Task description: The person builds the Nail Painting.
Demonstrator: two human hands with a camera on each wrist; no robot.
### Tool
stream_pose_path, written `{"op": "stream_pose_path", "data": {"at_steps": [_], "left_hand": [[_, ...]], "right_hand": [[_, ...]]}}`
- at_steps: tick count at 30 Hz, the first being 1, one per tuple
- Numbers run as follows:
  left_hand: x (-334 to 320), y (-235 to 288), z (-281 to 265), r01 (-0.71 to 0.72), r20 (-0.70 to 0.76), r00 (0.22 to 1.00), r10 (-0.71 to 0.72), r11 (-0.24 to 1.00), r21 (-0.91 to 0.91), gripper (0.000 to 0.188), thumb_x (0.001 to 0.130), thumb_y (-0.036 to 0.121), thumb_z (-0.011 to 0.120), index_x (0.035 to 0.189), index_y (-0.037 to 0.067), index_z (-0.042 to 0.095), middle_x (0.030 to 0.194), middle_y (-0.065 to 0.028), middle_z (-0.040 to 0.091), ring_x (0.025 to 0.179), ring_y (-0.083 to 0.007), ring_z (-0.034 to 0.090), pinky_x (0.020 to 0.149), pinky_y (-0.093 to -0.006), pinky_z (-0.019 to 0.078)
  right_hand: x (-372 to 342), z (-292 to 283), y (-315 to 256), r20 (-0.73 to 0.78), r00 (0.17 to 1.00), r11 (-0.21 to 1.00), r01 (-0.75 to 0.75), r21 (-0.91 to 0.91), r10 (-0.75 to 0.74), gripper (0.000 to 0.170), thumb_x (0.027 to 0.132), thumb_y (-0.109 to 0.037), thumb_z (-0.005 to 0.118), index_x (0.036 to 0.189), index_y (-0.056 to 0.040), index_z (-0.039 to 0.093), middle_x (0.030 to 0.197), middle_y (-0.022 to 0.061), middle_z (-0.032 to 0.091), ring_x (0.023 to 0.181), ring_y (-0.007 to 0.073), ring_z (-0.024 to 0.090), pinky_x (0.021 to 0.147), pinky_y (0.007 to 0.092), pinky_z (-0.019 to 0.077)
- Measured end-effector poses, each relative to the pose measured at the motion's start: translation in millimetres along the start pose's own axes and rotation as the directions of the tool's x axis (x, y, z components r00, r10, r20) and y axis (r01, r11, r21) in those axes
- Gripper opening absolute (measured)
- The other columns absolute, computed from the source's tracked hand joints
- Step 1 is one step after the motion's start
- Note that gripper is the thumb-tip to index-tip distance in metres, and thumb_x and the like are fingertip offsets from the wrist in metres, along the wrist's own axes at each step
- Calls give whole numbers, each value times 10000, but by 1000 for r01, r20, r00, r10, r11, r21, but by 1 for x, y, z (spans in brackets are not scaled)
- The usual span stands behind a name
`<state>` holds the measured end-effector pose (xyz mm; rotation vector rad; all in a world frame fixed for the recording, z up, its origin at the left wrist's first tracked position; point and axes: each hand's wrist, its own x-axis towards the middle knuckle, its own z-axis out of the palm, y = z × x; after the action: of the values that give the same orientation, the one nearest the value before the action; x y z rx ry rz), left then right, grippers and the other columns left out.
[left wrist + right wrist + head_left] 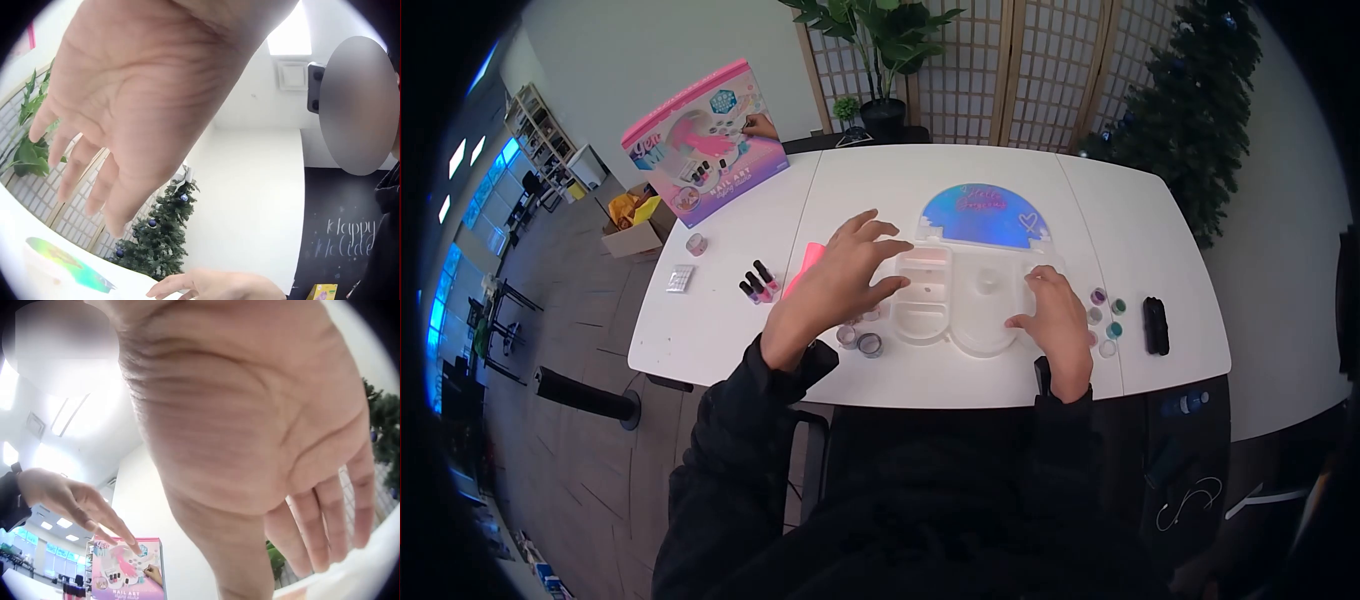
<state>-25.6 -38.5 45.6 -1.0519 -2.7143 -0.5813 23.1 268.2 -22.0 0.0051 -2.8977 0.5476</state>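
Left hand point(840, 280) and right hand point(1058, 325), both open, flank the white tray point(986, 300) at 10 and 3 o'clock.

Wht compartmented tray point(988, 322) — flat on tbl point(710, 345), blue half-round panel point(975, 225) behind.

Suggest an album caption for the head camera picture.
Left hand and right hand frame a white tray, a nail art box standing at upper left.
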Motion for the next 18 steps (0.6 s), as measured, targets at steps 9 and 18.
{"op": "stream_pose_path", "data": {"at_steps": [9, 18], "left_hand": [[114, -36, 24, -56, 179, 983, 52, 998, 20, 467, 903, 270, 775, 1270, 3, 662, 1294, -194, 645, 1243, -388, 593, 1053, -448, 493], [221, -59, 101, 23, 403, 912, -73, 992, 126, 904, 760, 609, 844, 1294, -68, 574, 1347, -242, 568, 1244, -419, 602, 993, -495, 532]], "right_hand": [[-1, 22, 28, -72, 995, 993, 59, -99, -66, 779, 492, -107, 967, 1211, 27, 700, 1392, 105, 616, 1249, 320, 605, 979, 391, 555], [1, 7, 25, -136, 988, 997, 75, 10, -73, 415, 581, -4, 828, 972, 58, 703, 1201, 173, 651, 1058, 360, 664, 785, 432, 593]]}}
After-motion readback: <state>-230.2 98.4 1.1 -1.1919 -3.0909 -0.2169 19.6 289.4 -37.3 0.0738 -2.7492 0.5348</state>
